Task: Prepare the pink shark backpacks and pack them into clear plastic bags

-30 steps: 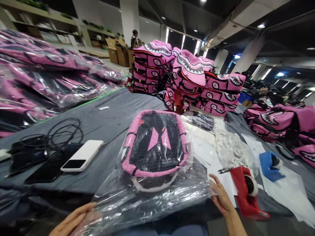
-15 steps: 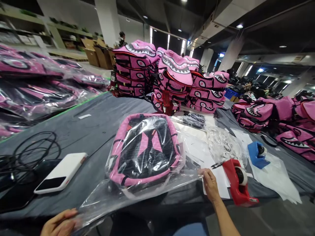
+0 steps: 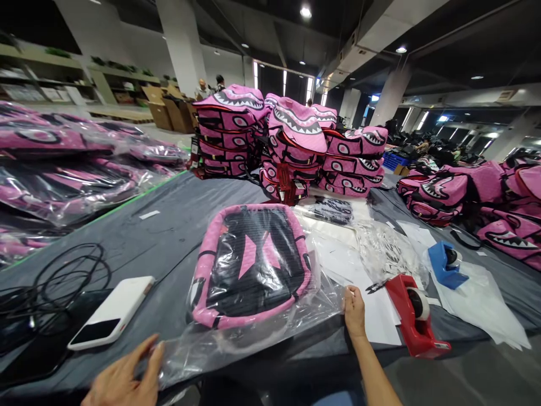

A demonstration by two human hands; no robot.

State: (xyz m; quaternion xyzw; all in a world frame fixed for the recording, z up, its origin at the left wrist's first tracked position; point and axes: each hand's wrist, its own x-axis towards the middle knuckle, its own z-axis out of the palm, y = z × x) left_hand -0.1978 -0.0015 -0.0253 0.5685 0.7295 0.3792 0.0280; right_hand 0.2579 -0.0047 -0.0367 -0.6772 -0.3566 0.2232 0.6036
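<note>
A pink and black backpack (image 3: 260, 265) lies on the table inside a clear plastic bag (image 3: 236, 341), with its black panel and pink shapes facing up. The bag's open end lies toward me. At its left corner, my left hand (image 3: 127, 372) has thumb and forefinger closed on the plastic edge. My right hand (image 3: 355, 310) pinches the right corner, fingers curled in. The plastic between both hands is wrinkled.
A white power bank (image 3: 112, 313) and black cables (image 3: 67, 276) lie at left. Red (image 3: 416, 316) and blue (image 3: 448, 265) tape dispensers stand at right beside papers. Stacked pink backpacks (image 3: 296, 135) rise behind; bagged ones (image 3: 76, 180) are piled at left.
My left hand has moved right and up with the bag's left corner, nearer the backpack. My right hand keeps its pinch. The view has tilted slightly.
</note>
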